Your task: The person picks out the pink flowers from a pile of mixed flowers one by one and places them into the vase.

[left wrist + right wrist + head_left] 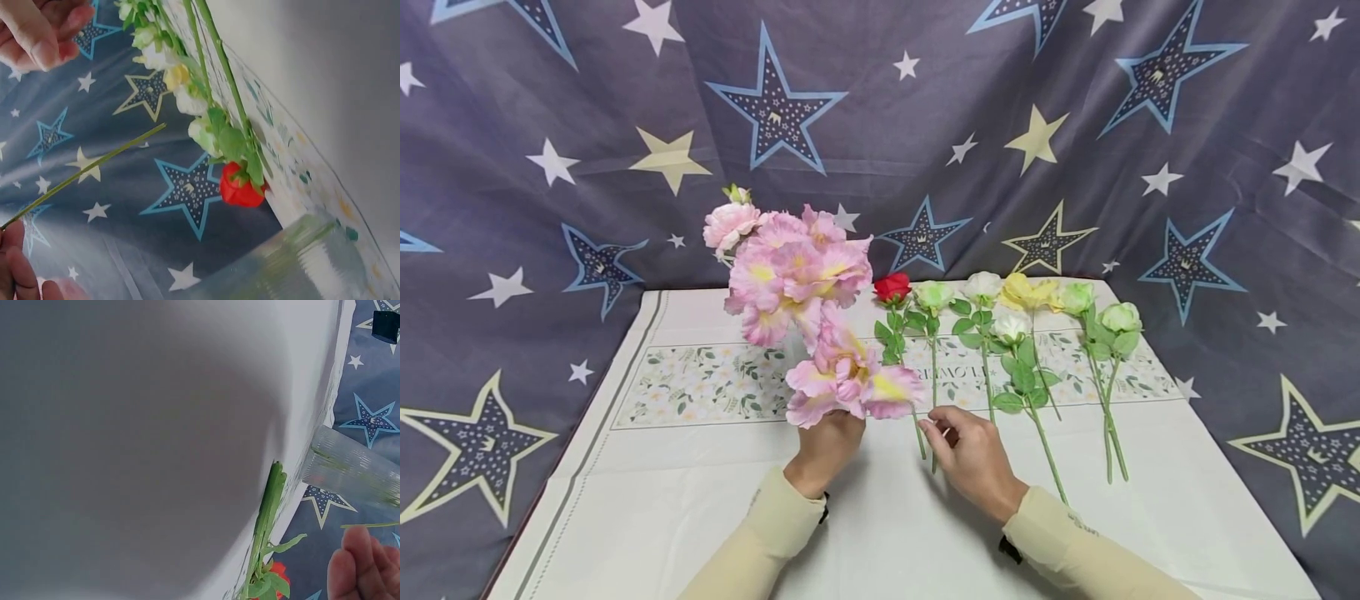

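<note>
My left hand (pixel 831 446) pinches the thin green stem (pixel 94 164) of a pink iris with yellow markings (pixel 850 387). The blossom leans toward me and covers part of that hand. Behind it stand more pink irises (pixel 793 271) and a pale pink flower (pixel 730 225). A clear ribbed vase (pixel 294 262) holds stems; in the head view the blossoms mostly hide it. My right hand (pixel 970 454) hovers over the table just right of the iris, its fingers loosely bent with nothing between them. The stem's cut end shows near its fingertips in the right wrist view.
On the white table cover (pixel 700 500) lies a row of single flowers: a red rose (pixel 892 287), pale green roses (pixel 934 296), white roses (pixel 982 286) and a yellow flower (pixel 1028 292). Their stems point toward me. A star-patterned curtain (pixel 865 108) hangs behind the table.
</note>
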`<state>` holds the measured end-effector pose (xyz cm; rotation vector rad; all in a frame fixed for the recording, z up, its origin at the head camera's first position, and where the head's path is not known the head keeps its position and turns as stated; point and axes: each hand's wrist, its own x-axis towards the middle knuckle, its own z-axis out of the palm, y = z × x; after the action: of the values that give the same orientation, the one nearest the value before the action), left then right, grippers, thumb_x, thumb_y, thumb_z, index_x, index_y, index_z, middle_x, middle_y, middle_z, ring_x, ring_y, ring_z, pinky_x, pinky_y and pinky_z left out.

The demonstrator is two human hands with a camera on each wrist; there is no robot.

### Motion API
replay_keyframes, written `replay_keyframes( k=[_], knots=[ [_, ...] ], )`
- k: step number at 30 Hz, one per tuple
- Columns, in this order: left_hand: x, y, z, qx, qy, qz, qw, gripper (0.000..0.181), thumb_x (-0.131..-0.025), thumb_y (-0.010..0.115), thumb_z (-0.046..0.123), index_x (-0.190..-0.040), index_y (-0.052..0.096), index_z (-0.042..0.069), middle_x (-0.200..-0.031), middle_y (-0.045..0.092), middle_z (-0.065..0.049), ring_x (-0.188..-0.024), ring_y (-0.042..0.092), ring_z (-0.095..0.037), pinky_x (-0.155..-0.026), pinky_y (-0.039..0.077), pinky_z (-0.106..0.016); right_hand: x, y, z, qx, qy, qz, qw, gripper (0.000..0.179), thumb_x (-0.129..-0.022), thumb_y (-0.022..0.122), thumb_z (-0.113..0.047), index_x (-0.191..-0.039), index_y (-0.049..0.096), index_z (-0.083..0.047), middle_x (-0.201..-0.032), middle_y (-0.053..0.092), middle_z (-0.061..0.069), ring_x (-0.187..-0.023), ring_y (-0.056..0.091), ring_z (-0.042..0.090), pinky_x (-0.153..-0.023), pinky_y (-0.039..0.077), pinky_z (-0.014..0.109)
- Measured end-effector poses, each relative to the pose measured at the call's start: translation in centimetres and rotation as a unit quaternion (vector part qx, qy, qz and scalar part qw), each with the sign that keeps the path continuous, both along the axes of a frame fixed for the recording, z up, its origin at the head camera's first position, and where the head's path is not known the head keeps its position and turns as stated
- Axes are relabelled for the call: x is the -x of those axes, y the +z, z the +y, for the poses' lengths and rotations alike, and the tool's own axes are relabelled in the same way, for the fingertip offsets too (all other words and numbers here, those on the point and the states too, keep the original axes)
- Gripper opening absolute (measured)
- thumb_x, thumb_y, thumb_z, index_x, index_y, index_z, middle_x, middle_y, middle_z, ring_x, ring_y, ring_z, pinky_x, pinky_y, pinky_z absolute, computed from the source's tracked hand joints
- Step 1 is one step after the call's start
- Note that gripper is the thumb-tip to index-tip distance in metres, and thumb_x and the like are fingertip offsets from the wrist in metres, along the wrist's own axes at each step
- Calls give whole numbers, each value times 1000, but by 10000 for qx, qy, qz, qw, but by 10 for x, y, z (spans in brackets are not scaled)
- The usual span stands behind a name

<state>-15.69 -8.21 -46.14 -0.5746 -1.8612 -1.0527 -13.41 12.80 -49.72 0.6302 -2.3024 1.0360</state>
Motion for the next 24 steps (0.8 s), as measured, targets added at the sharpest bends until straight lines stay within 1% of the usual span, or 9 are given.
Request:
replay_keyframes(
  k=[4,8,10,13,15,16,18,21,24],
  knots=[
    [2,6,-6,-75,86,230,9997,13,-75,61,-12,-87,64,-8,-82,66,-19,-76,63,-30,-69,49,-43,1,-1,2,-36,-64,47,10000,8,-88,80,-5,-92,72,-5,-72,69,-2,-57,59,1,-52,50,15],
    [7,14,-13,565,786,853,9916,7,-86,54,-6,-80,58,-8,-72,61,-18,-68,61,-32,-63,49,-43,1,0,3,-20,-108,37,9999,8,-89,79,-5,-92,72,-5,-72,68,-2,-57,59,2,-52,49,16],
    [8,18,-17,1273,1536,1294,9713,20,-93,49,-3,-74,54,-4,-62,55,-13,-58,58,-29,-54,47,-41,1,1,3,-19,-115,28,9999,8,-89,79,-5,-91,72,-5,-72,68,-2,-57,58,1,-52,49,15],
    [9,22,-22,2459,2877,1936,9051,31,-102,37,-2,-74,48,1,-53,43,-6,-44,49,-22,-40,38,-35,1,1,4,-24,-111,3,9999,7,-89,79,-6,-92,72,-5,-72,68,-3,-57,58,1,-52,48,14],
    [8,26,-25,2728,3207,2102,8824,31,-105,35,-1,-79,51,-1,-52,41,-4,-41,45,-19,-37,34,-32,1,2,4,-9,-95,-29,10000,6,-90,78,-6,-92,72,-6,-72,68,-3,-57,58,2,-52,48,14],
    [8,29,-26,2617,3125,2078,8892,30,-106,35,0,-82,53,-2,-53,41,-5,-42,45,-20,-37,34,-33,1,2,4,6,-90,-42,10000,6,-90,78,-6,-92,72,-6,-72,68,-3,-57,58,2,-52,48,14],
    [8,34,-29,2684,3299,2054,8815,28,-107,34,1,-91,55,-6,-56,43,-7,-46,50,-24,-40,39,-35,1,2,5,29,-81,-66,9999,6,-90,78,-6,-92,72,-6,-72,67,-3,-57,59,2,-52,48,14],
    [9,42,-32,2331,3259,1855,8973,25,-108,38,3,-104,59,-8,-61,49,-12,-55,57,-30,-47,45,-41,1,2,5,75,-66,-76,9999,7,-90,78,-5,-91,71,-6,-72,67,-2,-56,59,3,-52,48,14],
    [8,45,-36,2460,3617,1672,8836,21,-108,41,4,-112,58,-9,-60,52,-14,-59,61,-33,-50,49,-43,1,3,6,111,-57,-52,9999,7,-90,79,-5,-91,71,-5,-72,67,-1,-56,59,4,-52,47,13]
  ],
)
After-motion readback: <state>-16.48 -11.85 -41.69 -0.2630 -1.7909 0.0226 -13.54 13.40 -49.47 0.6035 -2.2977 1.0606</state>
